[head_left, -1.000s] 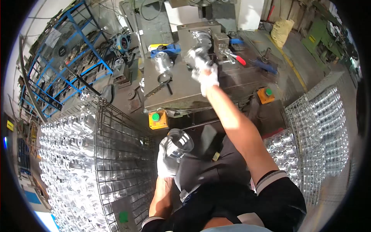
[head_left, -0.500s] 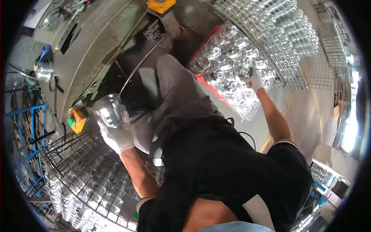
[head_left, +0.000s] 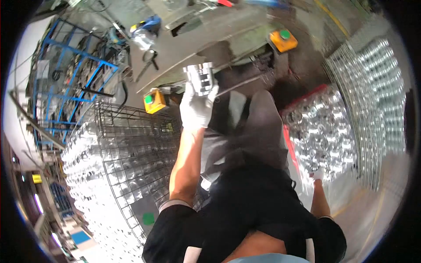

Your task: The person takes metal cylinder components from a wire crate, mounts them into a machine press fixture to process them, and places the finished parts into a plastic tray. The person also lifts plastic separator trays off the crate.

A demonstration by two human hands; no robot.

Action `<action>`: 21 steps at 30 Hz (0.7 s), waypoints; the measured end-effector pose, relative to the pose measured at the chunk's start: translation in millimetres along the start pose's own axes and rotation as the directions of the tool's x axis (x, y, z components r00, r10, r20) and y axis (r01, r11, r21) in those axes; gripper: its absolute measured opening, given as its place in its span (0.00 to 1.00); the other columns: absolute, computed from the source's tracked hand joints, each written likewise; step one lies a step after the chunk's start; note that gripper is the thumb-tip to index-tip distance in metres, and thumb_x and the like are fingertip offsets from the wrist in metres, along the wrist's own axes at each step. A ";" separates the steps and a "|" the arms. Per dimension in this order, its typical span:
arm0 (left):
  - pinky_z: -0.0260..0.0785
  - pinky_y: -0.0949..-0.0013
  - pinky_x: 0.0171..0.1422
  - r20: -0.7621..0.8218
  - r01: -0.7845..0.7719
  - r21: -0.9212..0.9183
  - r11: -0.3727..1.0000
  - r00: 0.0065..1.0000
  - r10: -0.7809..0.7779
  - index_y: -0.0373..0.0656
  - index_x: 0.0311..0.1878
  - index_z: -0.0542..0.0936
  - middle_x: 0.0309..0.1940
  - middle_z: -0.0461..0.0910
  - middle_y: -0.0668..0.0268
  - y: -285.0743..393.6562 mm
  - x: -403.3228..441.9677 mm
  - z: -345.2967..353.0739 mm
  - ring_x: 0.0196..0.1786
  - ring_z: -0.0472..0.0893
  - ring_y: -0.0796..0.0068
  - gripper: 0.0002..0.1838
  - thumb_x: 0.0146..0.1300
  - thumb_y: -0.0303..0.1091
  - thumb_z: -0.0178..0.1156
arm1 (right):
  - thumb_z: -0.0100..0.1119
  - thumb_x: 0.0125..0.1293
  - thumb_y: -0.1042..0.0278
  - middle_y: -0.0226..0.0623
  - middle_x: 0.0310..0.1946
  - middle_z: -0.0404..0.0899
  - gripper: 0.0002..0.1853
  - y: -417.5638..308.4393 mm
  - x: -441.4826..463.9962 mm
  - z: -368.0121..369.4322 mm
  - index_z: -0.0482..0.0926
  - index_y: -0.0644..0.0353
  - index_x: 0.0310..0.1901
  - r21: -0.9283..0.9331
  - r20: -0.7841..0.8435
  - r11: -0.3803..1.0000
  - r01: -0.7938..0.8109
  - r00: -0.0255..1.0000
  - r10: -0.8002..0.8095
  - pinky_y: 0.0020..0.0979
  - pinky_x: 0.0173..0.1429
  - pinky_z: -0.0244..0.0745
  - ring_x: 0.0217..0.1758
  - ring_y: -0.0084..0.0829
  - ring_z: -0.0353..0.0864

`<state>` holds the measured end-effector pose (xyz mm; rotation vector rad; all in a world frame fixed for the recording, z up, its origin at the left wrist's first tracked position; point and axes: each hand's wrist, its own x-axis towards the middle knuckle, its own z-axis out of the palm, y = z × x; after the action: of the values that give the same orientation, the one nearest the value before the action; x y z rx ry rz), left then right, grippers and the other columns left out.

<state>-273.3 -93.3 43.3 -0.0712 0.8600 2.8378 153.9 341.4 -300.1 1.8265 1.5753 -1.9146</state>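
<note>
My left hand (head_left: 196, 109), in a white glove, is closed around a shiny metal cup (head_left: 201, 79). It holds the cup up in front of the machine edge, above my left knee. Far off to the right, my right hand (head_left: 316, 174), also gloved, is at the near edge of a batch of shiny metal parts (head_left: 322, 127). Its fingers are small and blurred there, so whether it grips a part is unclear. The parts stand close together on a red-edged base (head_left: 291, 147).
Two yellow boxes with green buttons, one left (head_left: 154, 101) and one right (head_left: 283, 40), sit along the machine bench (head_left: 237, 37). A wire cage (head_left: 131, 162) full of metal cups stands at left. Another wire cage (head_left: 372, 101) with stacked cups is at far right.
My view has turned, so the scene sits further right. My left hand has raised the cup and tilted it. My right hand has shifted to the near edge of the parts.
</note>
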 end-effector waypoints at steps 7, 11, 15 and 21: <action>0.69 0.49 0.62 0.146 0.010 -0.136 0.991 0.989 0.010 0.45 0.58 0.71 0.54 0.76 0.62 13.0 31.4 -4.9 0.55 0.76 0.61 0.21 0.66 0.43 0.54 | 0.54 0.58 0.72 0.37 0.22 0.73 0.21 25.1 44.7 4.0 0.70 0.62 0.55 -0.686 0.007 0.693 0.223 0.954 -0.300 0.37 0.15 0.69 0.13 0.34 0.70; 0.69 0.54 0.60 0.147 -0.071 -0.064 0.995 0.986 0.080 0.47 0.58 0.71 0.51 0.77 0.65 23.0 64.0 -6.7 0.53 0.76 0.65 0.20 0.65 0.41 0.57 | 0.55 0.57 0.71 0.41 0.21 0.76 0.20 96.8 178.5 -86.7 0.72 0.65 0.52 -0.800 0.256 0.473 0.368 0.924 -0.285 0.42 0.20 0.74 0.14 0.38 0.74; 0.70 0.58 0.57 0.084 -0.137 -0.006 0.991 0.987 0.137 0.49 0.55 0.72 0.48 0.76 0.66 34.3 132.8 2.7 0.48 0.75 0.66 0.19 0.64 0.46 0.58 | 0.58 0.56 0.66 0.46 0.29 0.80 0.18 -46.3 73.4 -7.8 0.75 0.65 0.48 -0.745 0.149 0.633 0.211 0.977 -0.152 0.40 0.24 0.74 0.27 0.40 0.81; 0.73 0.67 0.27 -0.206 -0.071 0.076 0.995 0.975 0.086 0.46 0.45 0.73 0.36 0.76 0.64 45.9 229.2 37.9 0.33 0.75 0.68 0.22 0.58 0.53 0.64 | 0.63 0.54 0.48 0.51 0.41 0.81 0.31 -219.3 -92.1 164.6 0.75 0.66 0.52 -0.657 0.464 0.241 0.714 0.635 -0.618 0.37 0.44 0.74 0.42 0.45 0.82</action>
<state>-506.8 -74.7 77.9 -0.3405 1.0216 2.9090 -76.3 282.7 -135.2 0.6128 2.8238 -0.9263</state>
